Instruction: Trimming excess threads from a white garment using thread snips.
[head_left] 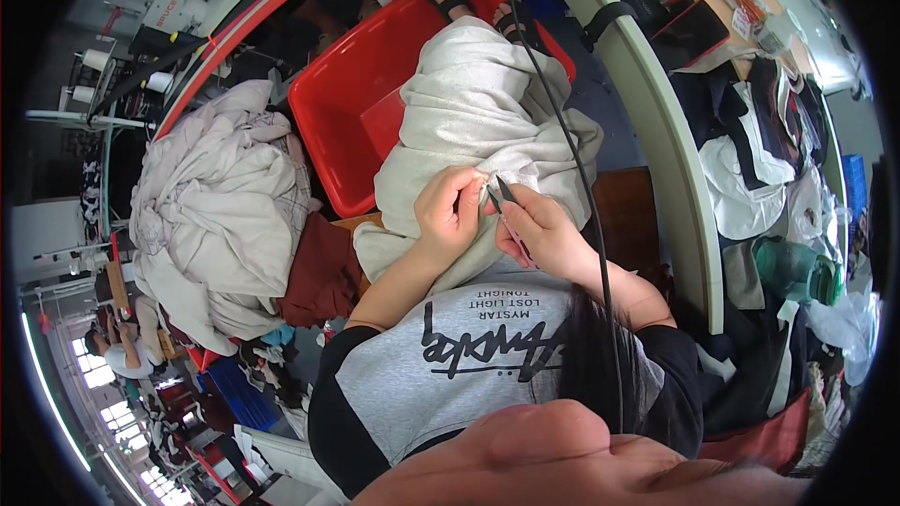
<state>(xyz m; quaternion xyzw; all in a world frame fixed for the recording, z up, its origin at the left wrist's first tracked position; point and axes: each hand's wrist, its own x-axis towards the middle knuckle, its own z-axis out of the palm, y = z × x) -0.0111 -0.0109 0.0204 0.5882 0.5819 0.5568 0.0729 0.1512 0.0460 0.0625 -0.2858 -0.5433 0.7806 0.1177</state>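
Observation:
A large off-white cloth lies gathered over my lap and legs, hanging down toward my feet. My left hand pinches a bunched edge of it between thumb and fingers. Close beside, my right hand is closed around small thread snips with a pinkish handle and dark blades. The blade tips point at the pinched cloth, almost at my left fingertips. Whether they touch a thread there is too small to tell.
A red plastic tub stands ahead on the floor. To my left is a heap of off-white cloth with dark red fabric beside it. A black cable hangs near my right arm, before a pale table edge.

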